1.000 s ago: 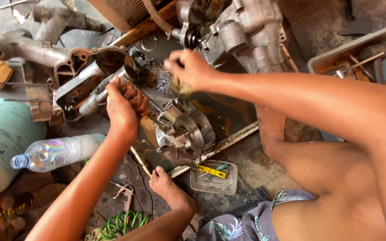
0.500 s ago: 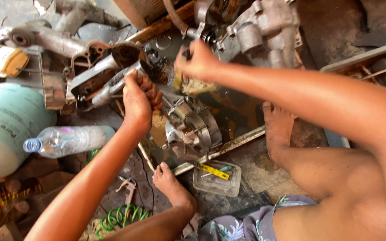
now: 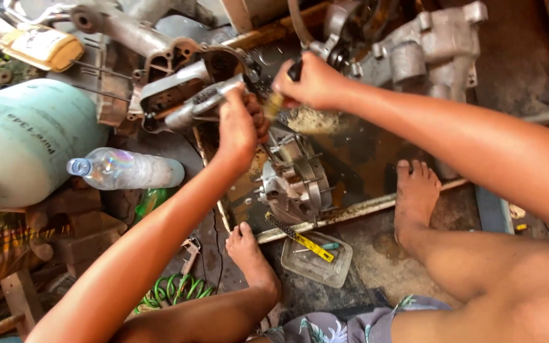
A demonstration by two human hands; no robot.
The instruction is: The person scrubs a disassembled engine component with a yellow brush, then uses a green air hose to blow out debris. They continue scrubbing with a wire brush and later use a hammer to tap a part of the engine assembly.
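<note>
Light: warm, even daylight, bright on both forearms and the thigh
Shadows: soft; dark under the engine casing (image 3: 414, 44)
Glare: pale sheen on the plastic bottle (image 3: 128, 168) and gas cylinder (image 3: 27, 140)
Blur: slight smear on the right hand (image 3: 309, 82)
Edges: mild wide-angle bending

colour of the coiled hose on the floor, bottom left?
Bright green; the coiled hose lies beside the person's leg, showing clearly in the head view.

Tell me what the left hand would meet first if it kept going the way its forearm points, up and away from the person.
Probably the grey metal part that the left hand already grips; beyond it lies the brown engine casing. Depth is hard to judge from above, so the hand might pass over the casing.
</note>
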